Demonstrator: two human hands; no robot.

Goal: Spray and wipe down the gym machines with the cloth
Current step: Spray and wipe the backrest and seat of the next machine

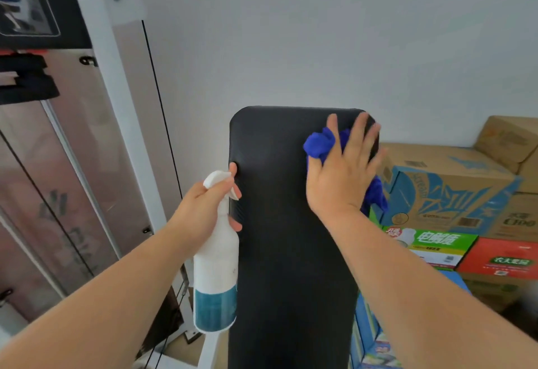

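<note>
Cloth (320,144) lay flat under the right hand (340,173) at the pad (279,223) top corner (left hand (203,208) clamped on the spray bottle (217,275)), wanting firm overlapping downward strokes

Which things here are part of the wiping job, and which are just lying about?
Job: blue cloth under right hand; spray bottle in left hand; black pad.
Lying about: cardboard boxes; green carton; red carton.
</note>
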